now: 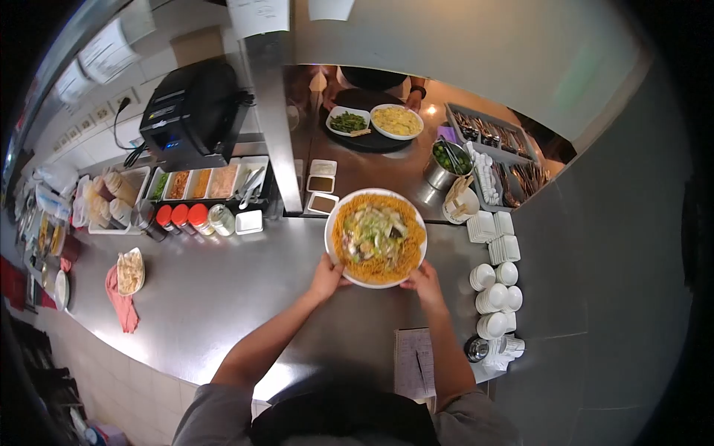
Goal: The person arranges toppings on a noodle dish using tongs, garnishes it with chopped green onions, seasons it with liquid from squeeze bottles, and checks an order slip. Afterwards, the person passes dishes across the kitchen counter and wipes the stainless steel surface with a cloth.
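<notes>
Between both hands is a round white plate of crispy noodles, topped with a pale mix of vegetables and other pieces. My left hand is closed on the plate's lower left rim. On the lower right rim, my right hand grips it too, with the fingertips partly under the plate. The plate is above the steel counter, close to the pass-through opening. Two small sauce dishes, a dark one and another, sit just beyond its left side.
Through the opening, another person's hands are at a black tray bearing two dishes. Stacked white bowls line the right edge. A notebook with a pen lies by my right arm. Garnish containers, red-lidded shakers and a printer stand left.
</notes>
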